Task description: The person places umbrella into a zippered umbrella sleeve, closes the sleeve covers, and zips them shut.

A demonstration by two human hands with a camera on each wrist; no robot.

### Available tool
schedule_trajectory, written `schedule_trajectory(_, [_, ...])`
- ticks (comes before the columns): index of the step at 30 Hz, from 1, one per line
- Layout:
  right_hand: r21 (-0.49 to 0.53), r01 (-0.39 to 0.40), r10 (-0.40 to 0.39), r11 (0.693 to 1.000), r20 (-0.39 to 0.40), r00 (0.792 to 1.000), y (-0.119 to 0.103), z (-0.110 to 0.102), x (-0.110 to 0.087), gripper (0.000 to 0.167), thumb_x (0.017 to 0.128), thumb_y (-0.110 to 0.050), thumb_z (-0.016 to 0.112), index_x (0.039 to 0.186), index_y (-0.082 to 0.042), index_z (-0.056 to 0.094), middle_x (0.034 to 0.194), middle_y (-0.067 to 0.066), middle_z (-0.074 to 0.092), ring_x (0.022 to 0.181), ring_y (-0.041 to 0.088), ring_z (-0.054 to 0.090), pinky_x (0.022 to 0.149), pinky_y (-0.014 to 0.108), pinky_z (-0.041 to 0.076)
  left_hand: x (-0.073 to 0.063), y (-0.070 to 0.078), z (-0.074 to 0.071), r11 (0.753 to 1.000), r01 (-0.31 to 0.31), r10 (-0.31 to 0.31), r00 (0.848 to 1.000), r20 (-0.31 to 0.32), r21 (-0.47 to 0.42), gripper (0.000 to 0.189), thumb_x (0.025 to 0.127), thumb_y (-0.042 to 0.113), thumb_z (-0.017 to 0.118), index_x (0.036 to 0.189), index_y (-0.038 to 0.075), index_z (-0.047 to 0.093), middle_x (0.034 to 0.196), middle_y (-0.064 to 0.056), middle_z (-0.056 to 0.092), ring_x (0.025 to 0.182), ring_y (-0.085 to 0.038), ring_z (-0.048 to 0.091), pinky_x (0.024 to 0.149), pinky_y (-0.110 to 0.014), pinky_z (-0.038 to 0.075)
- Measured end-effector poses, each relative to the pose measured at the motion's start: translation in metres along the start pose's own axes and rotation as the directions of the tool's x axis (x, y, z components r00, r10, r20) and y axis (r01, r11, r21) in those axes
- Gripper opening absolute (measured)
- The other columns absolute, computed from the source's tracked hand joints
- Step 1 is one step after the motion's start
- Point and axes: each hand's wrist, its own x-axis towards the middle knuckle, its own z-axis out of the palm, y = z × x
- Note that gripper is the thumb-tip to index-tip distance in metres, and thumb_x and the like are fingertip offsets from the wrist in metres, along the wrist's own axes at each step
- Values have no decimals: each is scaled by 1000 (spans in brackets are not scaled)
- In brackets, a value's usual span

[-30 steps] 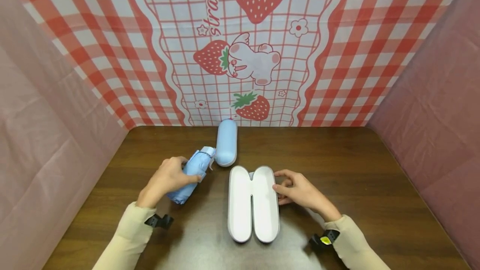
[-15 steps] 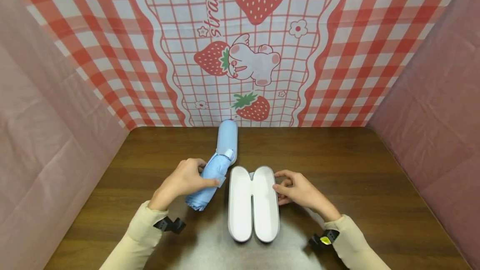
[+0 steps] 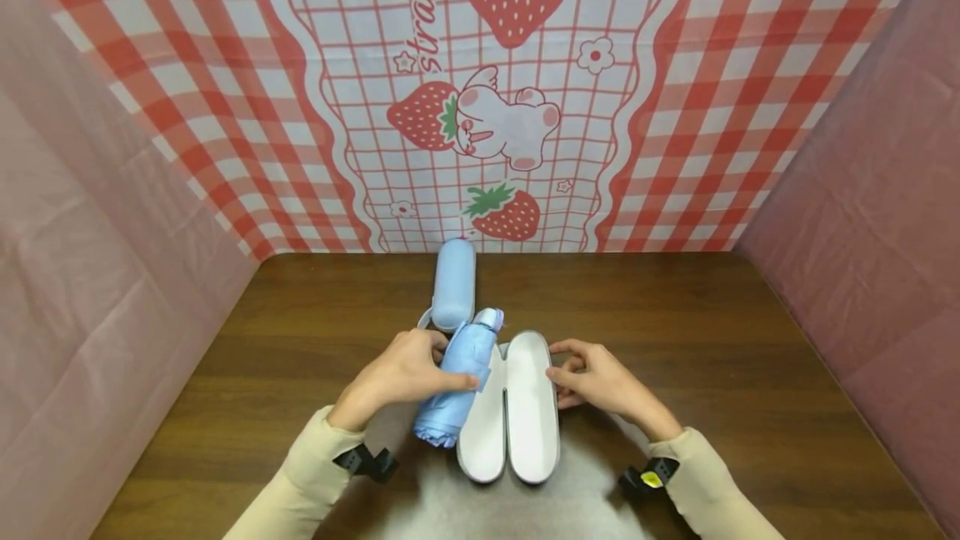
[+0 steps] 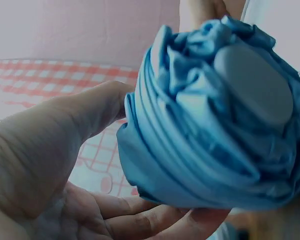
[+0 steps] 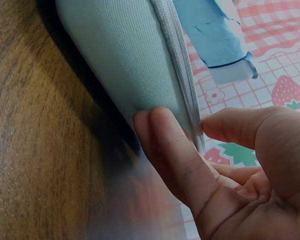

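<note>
A folded light-blue umbrella (image 3: 455,390) slants over the left half of an open zip case (image 3: 533,411) with white lining. My left hand (image 3: 401,369) grips it from the left, thumb across its near side. In the left wrist view the umbrella's gathered cloth (image 4: 190,135) and pale end cap (image 4: 255,85) face the camera. With my right hand (image 3: 600,383) I pinch the case's right rim; in the right wrist view the thumb touches the zip edge and fingertips (image 5: 162,120) press the ribbed outer wall (image 5: 122,55). Part of the case's left half is hidden behind the umbrella.
A closed light-blue case (image 3: 454,282) lies behind, against the strawberry-print backdrop (image 3: 510,123). Brown wooden table (image 3: 660,315) extends to both sides, with pink cloth walls (image 3: 847,190) left and right.
My left hand has carried the umbrella rightward, from the left of the open case to over its left half. The right hand and the open case have stayed put.
</note>
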Motion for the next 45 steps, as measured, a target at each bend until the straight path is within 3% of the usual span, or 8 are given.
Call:
schedule_trajectory(13, [-23, 6, -5, 1000, 3, 1000, 2, -1, 0, 50, 100, -8, 63, 141, 17, 47, 82, 11, 69, 71, 19, 68, 67, 37, 63, 10, 6, 18, 999, 33, -34, 999, 7, 24, 44, 73, 53, 86, 69, 16, 62, 60, 6, 57, 57, -9, 51, 52, -26, 42])
schedule_trajectory(24, [-20, 22, -22, 1000, 11, 1000, -2, 1, -3, 54, 99, -8, 63, 141, 20, 44, 83, 13, 68, 70, 21, 70, 67, 39, 63, 18, 14, 23, 1000, 11, -10, 999, 39, -27, 41, 74, 52, 85, 68, 17, 65, 57, 9, 55, 55, -6, 48, 50, -24, 40])
schedule_trajectory(29, [-59, 39, -39, 998, -1, 999, 1, 1, -4, 52, 97, -5, 62, 140, 19, 46, 82, 12, 68, 70, 22, 70, 66, 37, 63, 20, 13, 32, 999, 37, -38, 999, 32, 18, 46, 73, 47, 88, 63, 15, 57, 55, 7, 51, 52, -7, 48, 48, -24, 40])
schedule_trajectory(34, [-107, 64, -70, 992, -52, 996, 2, 1, -2, 51, 94, -2, 63, 138, 18, 49, 81, 13, 69, 67, 20, 70, 63, 34, 63, 23, 17, 38, 992, 38, -39, 999, 4, 122, 41, 70, 40, 90, 74, 8, 66, 65, -2, 63, 59, -14, 58, 53, -29, 50])
schedule_trajectory(38, [-113, 74, -85, 991, -96, 992, 1, 3, -2, 51, 91, -1, 65, 137, 18, 51, 81, 13, 69, 66, 20, 71, 62, 34, 62, 22, 17, 46, 974, 50, -44, 999, -32, 219, 41, 69, 39, 90, 77, 5, 67, 71, -6, 64, 65, -19, 60, 60, -35, 53])
schedule_trajectory(45, [-156, 68, -90, 985, -138, 986, -2, 3, -1, 49, 92, -1, 63, 137, 15, 54, 79, 11, 69, 65, 20, 72, 60, 34, 62, 21, 18, 57, 969, 78, -62, 995, -74, 232, 43, 69, 35, 91, 80, 1, 69, 76, -13, 66, 66, -26, 65, 61, -40, 58])
